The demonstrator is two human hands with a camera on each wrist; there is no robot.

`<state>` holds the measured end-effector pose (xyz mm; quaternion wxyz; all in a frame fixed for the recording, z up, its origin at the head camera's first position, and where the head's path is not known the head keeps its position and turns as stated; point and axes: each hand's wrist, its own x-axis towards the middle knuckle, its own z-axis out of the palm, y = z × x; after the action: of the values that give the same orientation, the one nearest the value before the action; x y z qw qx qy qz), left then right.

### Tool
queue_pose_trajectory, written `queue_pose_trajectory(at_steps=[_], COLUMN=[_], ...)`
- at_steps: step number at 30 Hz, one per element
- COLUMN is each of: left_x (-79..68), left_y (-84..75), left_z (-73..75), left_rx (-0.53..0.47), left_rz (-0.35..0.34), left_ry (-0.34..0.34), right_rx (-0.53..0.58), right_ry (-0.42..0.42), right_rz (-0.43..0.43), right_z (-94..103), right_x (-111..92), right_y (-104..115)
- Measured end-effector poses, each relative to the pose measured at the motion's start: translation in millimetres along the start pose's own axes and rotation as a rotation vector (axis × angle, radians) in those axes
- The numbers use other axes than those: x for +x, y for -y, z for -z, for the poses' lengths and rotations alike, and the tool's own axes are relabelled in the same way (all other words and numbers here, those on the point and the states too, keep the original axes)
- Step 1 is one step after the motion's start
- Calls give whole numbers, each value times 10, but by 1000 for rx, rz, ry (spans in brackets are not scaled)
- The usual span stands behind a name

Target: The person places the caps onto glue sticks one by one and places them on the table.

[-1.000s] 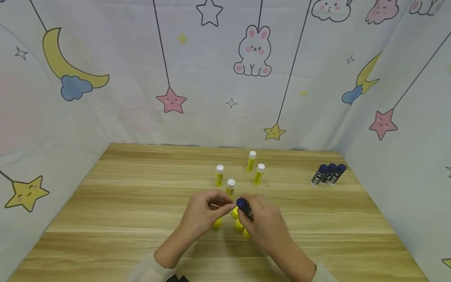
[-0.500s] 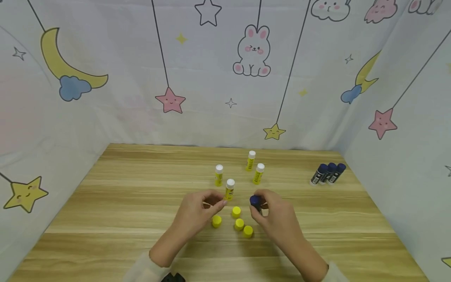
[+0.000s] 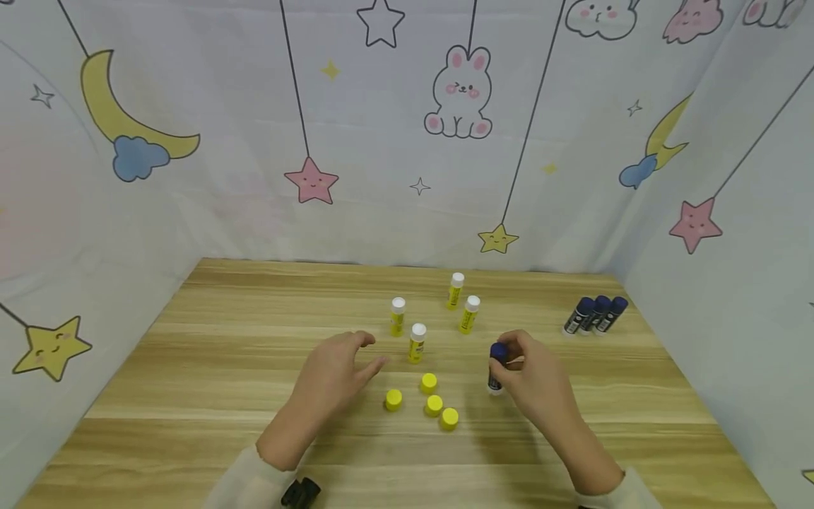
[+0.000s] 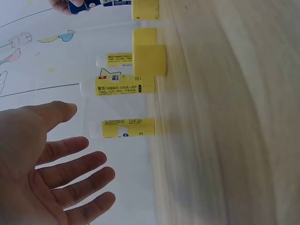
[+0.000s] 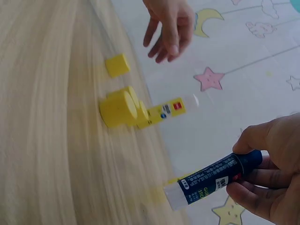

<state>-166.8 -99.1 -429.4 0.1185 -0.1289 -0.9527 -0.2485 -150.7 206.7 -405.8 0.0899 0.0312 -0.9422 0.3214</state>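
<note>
And here's the dark blue glue stick (image 5: 211, 180), white end down, cap pinched between the thumb and fingers of the right hand (image 3: 540, 371), right of the table's middle; whether it touches the wood, I can't tell. Just to its left, four yellow caps (image 3: 434, 406) dot the tabletop. Over on the left, the left hand (image 3: 333, 371) is spread, fingers loose, beside them. Beyond, four yellow glue sticks (image 3: 416, 348) stand upright, strung out toward the far edge. Near the far right corner, three more blue sticks (image 3: 594, 316) bunch together! The table (image 3: 254, 311) shows streaky pale wood, and white cloth (image 3: 381, 120) walls its far and side edges, printed with stars, moons, clouds and a rabbit (image 3: 459, 106).
</note>
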Motion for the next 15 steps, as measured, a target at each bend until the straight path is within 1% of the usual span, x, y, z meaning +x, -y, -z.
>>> queue_pose_trajectory(at_steps=[2,5,10,15], left_x=[3,6,14,22], left_y=[18,43,89,140], left_z=[-2,-1,-13,-35], left_rx=[37,73,129,148], left_rz=[-1,7,6,-1], left_ry=[-1,6,4,3], right_rx=[5,8,-36,-151], right_ry=[4,-3,-9,-52], right_rz=[-26,-25,17,79], right_z=[48,117,230,356], right_x=[39,96,199,334], right_y=[-57,-144,-289,-441])
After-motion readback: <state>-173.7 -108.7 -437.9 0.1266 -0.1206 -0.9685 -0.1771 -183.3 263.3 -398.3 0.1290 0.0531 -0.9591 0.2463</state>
